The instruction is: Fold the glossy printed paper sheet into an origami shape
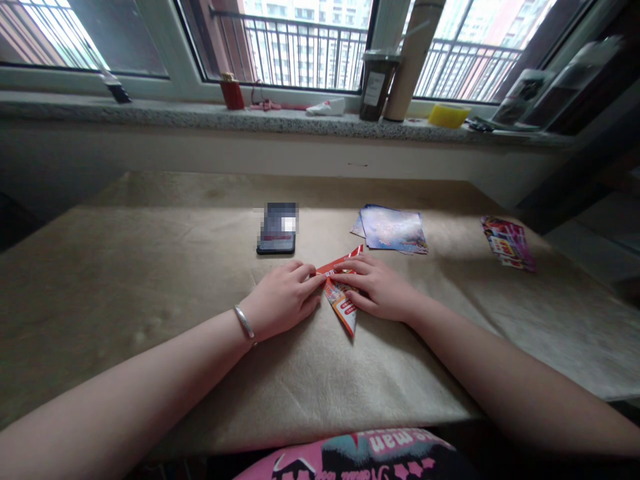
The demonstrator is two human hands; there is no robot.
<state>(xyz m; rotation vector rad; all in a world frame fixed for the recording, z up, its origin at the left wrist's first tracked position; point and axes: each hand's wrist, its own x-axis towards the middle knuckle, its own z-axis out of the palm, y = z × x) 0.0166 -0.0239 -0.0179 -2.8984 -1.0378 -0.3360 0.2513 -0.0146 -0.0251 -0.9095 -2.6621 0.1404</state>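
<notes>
A folded piece of printed paper (345, 307), red, orange and white, lies on the table in front of me with pointed ends toward the back and the front. My left hand (287, 297), with a silver bangle at the wrist, has its fingertips closed on the paper's left corner. Across the paper's right side rests my right hand (380, 287), its fingers stretched out and spread, pressing on it. The fingertips of both hands nearly meet at the fold. Part of the paper is hidden under the right fingers.
Behind my left hand lies a phone (277, 229), its screen blurred out. Bluish printed sheets (395, 228) are stacked behind my right hand, and colourful cards (507, 243) lie farther right. On the windowsill (175, 115) stand a red container (232, 92), a dark jar (379, 87) and yellow tape (449, 115).
</notes>
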